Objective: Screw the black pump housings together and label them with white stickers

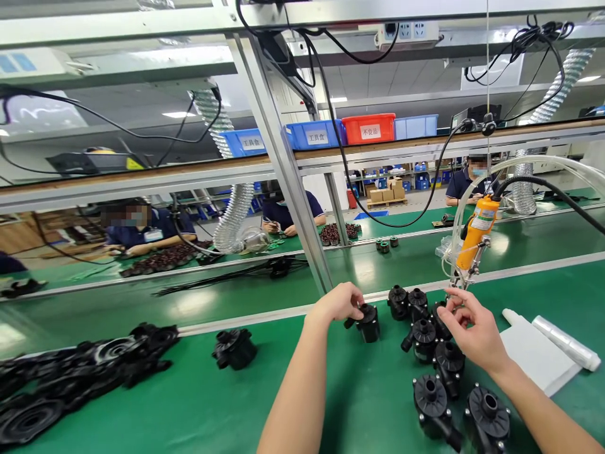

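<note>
At five o'clock in our view, our left hand [339, 302] pinches a pump [370, 329], likely stiff, fairly light, best held round its sides. At three o'clock from it, our right hand [477, 331] curls; we cannot tell its grip.

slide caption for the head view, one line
Left hand on a black pump, right hand beside clustered pumps on a green bench.

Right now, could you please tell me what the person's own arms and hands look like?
The left hand and right hand are bare, without gloves. The left forearm and right forearm show no sleeve, watch or bracelet. No ring is visible.
</note>
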### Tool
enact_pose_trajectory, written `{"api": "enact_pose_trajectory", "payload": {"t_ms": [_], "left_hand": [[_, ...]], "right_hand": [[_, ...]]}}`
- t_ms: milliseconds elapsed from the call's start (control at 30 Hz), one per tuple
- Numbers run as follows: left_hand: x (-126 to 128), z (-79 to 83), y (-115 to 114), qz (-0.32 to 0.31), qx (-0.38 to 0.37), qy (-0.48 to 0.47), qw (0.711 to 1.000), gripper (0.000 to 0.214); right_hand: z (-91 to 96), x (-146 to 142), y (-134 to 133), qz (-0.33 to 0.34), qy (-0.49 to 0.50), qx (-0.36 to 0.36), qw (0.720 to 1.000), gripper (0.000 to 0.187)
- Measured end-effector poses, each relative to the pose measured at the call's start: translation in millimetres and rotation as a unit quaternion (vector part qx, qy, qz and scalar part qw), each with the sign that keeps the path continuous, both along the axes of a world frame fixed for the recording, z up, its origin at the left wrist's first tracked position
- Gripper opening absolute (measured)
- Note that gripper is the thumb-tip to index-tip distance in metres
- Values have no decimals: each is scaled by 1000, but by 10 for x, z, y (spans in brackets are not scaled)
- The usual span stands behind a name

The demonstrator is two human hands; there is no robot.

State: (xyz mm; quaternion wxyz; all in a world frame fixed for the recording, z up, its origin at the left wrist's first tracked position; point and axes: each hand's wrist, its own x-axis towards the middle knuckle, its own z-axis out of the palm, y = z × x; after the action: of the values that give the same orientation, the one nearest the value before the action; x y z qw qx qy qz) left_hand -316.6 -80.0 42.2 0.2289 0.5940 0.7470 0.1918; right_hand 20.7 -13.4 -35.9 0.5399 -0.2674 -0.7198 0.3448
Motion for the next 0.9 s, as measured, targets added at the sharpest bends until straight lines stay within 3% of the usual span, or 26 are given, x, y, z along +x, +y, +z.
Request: {"api": "enact_pose_trajectory", "payload": {"t_ms": [200, 367, 467, 600, 733, 900], "left_hand": [[252, -76, 199, -76, 61, -9, 995, 40], [305, -145, 272, -129, 94, -49, 986, 31], [307, -162, 292, -139, 103, -86, 981, 30], [404, -42, 278, -115, 149, -147, 971, 35], [696, 84, 275, -85, 217, -359, 904, 47], [1163, -30, 354, -126, 165, -540, 816, 52]], "right_hand": [[-40, -37, 11, 17, -11, -11, 1000, 37], [-51, -46, 44, 23, -16, -24, 999, 33], [-43, -46, 35, 48, -5, -51, 998, 32], [-6, -39, -17, 96, 48, -129, 986, 36], [65, -43, -116, 141, 73, -191, 969, 41], [151, -63, -217, 171, 81, -217, 958, 43]]}}
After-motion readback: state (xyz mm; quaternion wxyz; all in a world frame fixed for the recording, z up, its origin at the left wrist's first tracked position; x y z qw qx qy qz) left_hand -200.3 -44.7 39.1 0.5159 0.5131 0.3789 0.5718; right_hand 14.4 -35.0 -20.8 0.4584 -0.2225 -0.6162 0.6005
